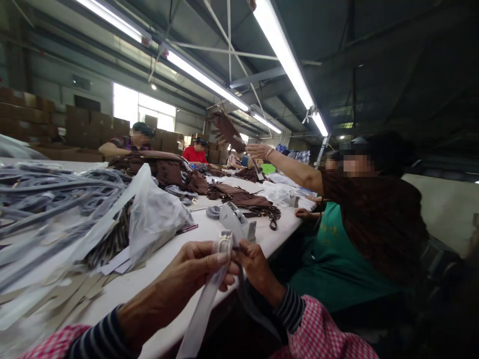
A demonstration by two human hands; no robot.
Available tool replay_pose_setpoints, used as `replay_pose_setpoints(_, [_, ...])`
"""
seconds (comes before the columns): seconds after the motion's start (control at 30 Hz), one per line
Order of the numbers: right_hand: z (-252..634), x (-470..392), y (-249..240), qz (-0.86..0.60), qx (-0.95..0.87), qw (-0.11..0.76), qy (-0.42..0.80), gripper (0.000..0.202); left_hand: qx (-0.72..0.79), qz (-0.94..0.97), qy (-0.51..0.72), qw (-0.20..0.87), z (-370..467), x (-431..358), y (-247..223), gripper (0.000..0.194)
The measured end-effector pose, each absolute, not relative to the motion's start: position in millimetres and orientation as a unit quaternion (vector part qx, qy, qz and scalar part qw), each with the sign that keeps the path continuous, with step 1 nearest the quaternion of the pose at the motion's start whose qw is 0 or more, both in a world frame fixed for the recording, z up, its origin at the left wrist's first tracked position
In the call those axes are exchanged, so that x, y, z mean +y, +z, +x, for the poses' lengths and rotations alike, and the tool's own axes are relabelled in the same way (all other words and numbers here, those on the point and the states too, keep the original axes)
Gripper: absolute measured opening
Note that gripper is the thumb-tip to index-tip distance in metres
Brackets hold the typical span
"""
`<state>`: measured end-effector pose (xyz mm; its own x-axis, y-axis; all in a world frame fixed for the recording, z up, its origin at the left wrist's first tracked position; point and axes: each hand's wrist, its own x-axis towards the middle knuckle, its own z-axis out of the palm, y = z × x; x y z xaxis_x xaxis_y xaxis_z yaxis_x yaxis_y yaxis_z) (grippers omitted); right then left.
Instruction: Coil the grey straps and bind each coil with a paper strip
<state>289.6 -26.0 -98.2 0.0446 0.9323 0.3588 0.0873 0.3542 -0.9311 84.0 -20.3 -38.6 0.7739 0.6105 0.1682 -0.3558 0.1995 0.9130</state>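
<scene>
In front of me at the table's near edge, both my hands hold a grey strap. My left hand point(200, 262) pinches the strap point(204, 311) just below its metal buckle point(225, 241), thumb on top. A clear plastic sleeve seems to cover the hanging length. My right hand point(256, 264) closes on the strap beside the buckle, its fingertips partly hidden behind it. Another grey length hangs below the right hand into shadow. Right behind the buckle stands a grey-white tape dispenser point(239, 222) on the table.
Grey straps point(56, 194) heap on the left, beside a crumpled plastic bag point(157, 204) and cardboard strips point(71, 294). Brown fringed bags point(243, 197) lie along the white table point(168, 264). A co-worker in a green apron point(337, 249) sits close right, arm raised near a brown bag point(228, 130).
</scene>
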Motion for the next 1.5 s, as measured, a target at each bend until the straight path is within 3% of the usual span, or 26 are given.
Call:
replay_pose_setpoints(0.2, [225.1,-53.1,-146.2,-0.408,-0.509,0.591,0.473,0.048,0.239,0.499,0.474,0.685,91.4,-6.9,-56.9,0.035])
replay_pose_setpoints(0.37, [207.1,-62.0,-139.7,-0.417,-0.492,0.578,0.499,0.052,0.259,0.544,0.523,0.603,103.2,-6.5,-74.7,0.027])
replay_pose_setpoints(0.47, [205.6,-69.5,-125.5,-0.405,-0.492,0.547,0.543,0.054,0.225,0.684,0.551,0.422,103.1,-0.5,-86.2,0.014])
replay_pose_setpoints(0.6, [218.3,-80.4,-116.9,-0.405,-0.495,0.502,0.582,0.053,0.071,0.865,0.488,0.095,92.4,12.2,-98.5,0.026])
replay_pose_setpoints(0.7, [241.8,-86.3,-109.4,-0.428,-0.520,0.475,0.567,0.041,0.076,0.911,0.404,0.025,84.3,18.3,-101.3,0.025])
replay_pose_setpoints(0.83, [277.7,-88.0,-83.6,-0.505,-0.550,0.446,0.493,0.017,0.115,0.934,0.325,0.092,84.1,18.0,-103.0,0.026])
replay_pose_setpoints(0.97, [301.1,-80.5,-59.1,-0.555,-0.581,0.428,0.414,0.037,0.119,0.926,0.283,0.220,88.7,11.6,-105.6,0.028])
replay_pose_setpoints(1.17, [315.9,-65.4,-49.4,-0.559,-0.664,0.380,0.319,0.014,0.159,0.903,0.294,0.269,90.7,10.2,-116.7,0.027])
replay_pose_setpoints(1.3, [323.3,-56.1,-49.1,-0.513,-0.699,0.360,0.344,0.026,0.248,0.887,0.242,0.304,95.5,3.3,-116.3,0.035])
replay_pose_setpoints(1.4, [326.5,-48.6,-50.4,-0.486,-0.717,0.359,0.348,0.035,0.269,0.856,0.270,0.350,95.8,-3.6,-110.1,0.044])
replay_pose_setpoints(1.5, [320.7,-42.4,-58.4,-0.462,-0.728,0.378,0.337,0.045,0.256,0.791,0.275,0.482,98.3,-2.8,-105.6,0.055])
